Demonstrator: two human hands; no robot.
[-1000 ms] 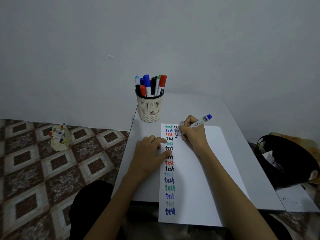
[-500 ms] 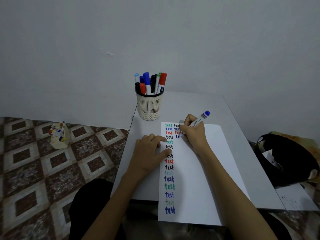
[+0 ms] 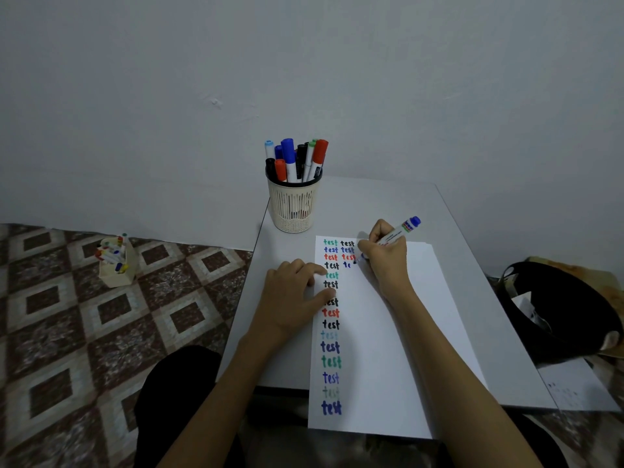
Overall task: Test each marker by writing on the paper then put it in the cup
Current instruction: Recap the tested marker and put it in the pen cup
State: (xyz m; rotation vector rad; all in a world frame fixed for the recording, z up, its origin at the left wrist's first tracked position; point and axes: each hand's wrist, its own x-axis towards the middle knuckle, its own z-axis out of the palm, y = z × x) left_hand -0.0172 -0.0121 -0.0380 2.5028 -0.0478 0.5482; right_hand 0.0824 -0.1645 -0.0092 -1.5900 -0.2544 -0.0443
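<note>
A white sheet of paper [image 3: 398, 336] lies on the grey table [image 3: 371, 204], with a column of coloured "test" words down its left side and a shorter second column beside it. My right hand [image 3: 388, 255] grips a blue-ended marker [image 3: 403, 229], its tip touching the paper at a half-written blue word in the second column. My left hand [image 3: 293, 292] lies flat on the paper's left edge, fingers spread, covering part of the first column. A cream mesh cup [image 3: 293, 206] at the table's back left holds several capped markers.
A small cream box [image 3: 116, 263] with several markers stands on the patterned tile floor to the left. A black bag [image 3: 557, 309] sits to the right of the table, a loose sheet [image 3: 574, 386] beside it. The wall is close behind the table.
My right hand has written more blue letters in the second column, shifting slightly right. My left hand has stayed on the paper.
</note>
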